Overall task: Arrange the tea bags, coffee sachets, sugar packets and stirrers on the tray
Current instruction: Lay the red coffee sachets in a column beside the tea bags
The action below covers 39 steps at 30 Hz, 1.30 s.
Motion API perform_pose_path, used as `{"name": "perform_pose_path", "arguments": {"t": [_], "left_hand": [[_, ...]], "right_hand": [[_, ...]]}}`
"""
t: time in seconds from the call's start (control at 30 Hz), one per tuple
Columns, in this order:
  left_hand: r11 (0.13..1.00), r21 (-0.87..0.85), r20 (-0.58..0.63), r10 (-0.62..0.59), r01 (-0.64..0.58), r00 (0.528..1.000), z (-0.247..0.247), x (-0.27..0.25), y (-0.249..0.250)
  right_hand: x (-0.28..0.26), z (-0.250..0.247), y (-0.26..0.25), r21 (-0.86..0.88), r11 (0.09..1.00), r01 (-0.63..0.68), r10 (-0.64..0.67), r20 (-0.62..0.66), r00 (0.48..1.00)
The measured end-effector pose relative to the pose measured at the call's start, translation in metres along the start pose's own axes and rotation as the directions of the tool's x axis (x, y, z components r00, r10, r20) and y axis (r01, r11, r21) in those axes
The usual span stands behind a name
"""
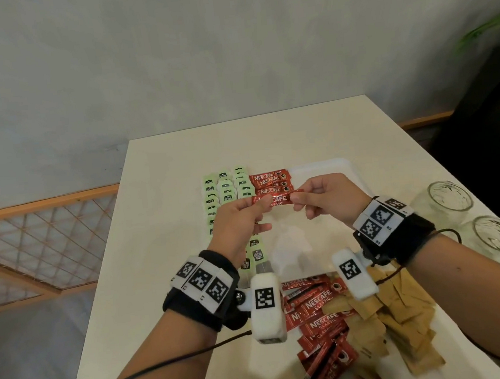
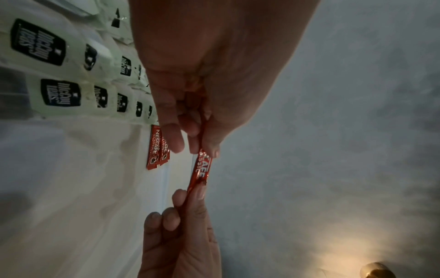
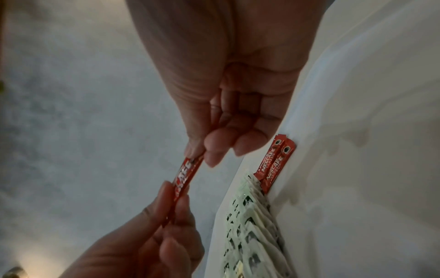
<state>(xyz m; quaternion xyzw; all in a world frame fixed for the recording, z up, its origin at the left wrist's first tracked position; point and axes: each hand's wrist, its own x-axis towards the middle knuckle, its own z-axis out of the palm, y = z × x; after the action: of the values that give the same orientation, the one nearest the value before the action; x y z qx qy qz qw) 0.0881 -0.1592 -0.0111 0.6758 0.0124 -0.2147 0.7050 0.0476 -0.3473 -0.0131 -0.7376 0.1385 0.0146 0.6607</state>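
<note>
Both hands hold one red coffee sachet (image 1: 274,199) above the white tray (image 1: 336,165): left hand (image 1: 239,221) fingers pinch its left end, right hand (image 1: 326,198) fingers its right; green tea bags (image 1: 227,188) fill the tray's left side

Glossy red foil coffee sachet (image 1: 274,199), matt pale-green paper tea bags (image 1: 225,188), smooth white tray (image 1: 326,165), probably plastic, clear glass jars (image 1: 451,199)

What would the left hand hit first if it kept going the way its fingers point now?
Probably the right hand: the left hand pinches one end of a coffee sachet and the right pinches the other, fingertips facing along it. Depth is uncertain.
</note>
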Motion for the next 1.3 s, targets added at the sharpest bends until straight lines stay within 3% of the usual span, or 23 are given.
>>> {"name": "perform_pose_path", "arguments": {"t": [0.13,0.37,0.5,0.6,0.7,0.8,0.93,1.03,1.17,1.3], "left_hand": [[0.998,0.066,-0.082,0.014,-0.009,0.996,-0.007,0.007,0.002],[0.996,0.082,-0.184,0.053,-0.038,0.982,-0.027,0.020,0.005],[0.993,0.104,-0.175,0.069,-0.052,0.982,-0.029,0.026,0.002],[0.946,0.291,-0.169,0.194,-0.140,0.966,-0.031,0.034,-0.002],[0.793,0.570,-0.100,0.324,-0.213,0.941,-0.030,0.043,0.001],[0.480,0.843,0.062,0.366,-0.245,0.929,-0.022,0.049,0.002],[0.103,0.943,0.286,0.232,-0.315,0.930,0.005,0.041,0.002],[-0.121,0.930,0.354,0.046,-0.346,0.934,0.025,0.041,-0.002],[-0.296,0.902,0.309,-0.069,-0.315,0.948,0.043,0.050,-0.005],[-0.381,0.885,0.246,-0.104,-0.267,0.964,0.051,0.063,-0.003]], "right_hand": [[0.014,-0.005,0.006,-0.002,0.998,-0.068,0.068,0.013,0.998],[0.058,-0.023,0.030,-0.312,0.896,-0.316,0.276,-0.168,0.946],[0.074,-0.009,0.034,-0.328,0.872,-0.363,0.293,-0.246,0.924],[0.086,-0.002,0.036,-0.345,0.871,-0.349,0.254,-0.292,0.922],[0.094,0.001,0.036,-0.348,0.870,-0.348,0.241,-0.316,0.918],[0.100,-0.001,0.033,-0.387,0.855,-0.345,0.235,-0.302,0.924],[0.109,-0.009,0.027,-0.404,0.848,-0.343,0.227,-0.308,0.924],[0.119,-0.011,0.026,-0.416,0.846,-0.334,0.208,-0.320,0.924],[0.130,-0.011,0.022,-0.454,0.831,-0.321,0.208,-0.282,0.937],[0.135,-0.012,0.019,-0.497,0.802,-0.330,0.226,-0.259,0.939]]}}
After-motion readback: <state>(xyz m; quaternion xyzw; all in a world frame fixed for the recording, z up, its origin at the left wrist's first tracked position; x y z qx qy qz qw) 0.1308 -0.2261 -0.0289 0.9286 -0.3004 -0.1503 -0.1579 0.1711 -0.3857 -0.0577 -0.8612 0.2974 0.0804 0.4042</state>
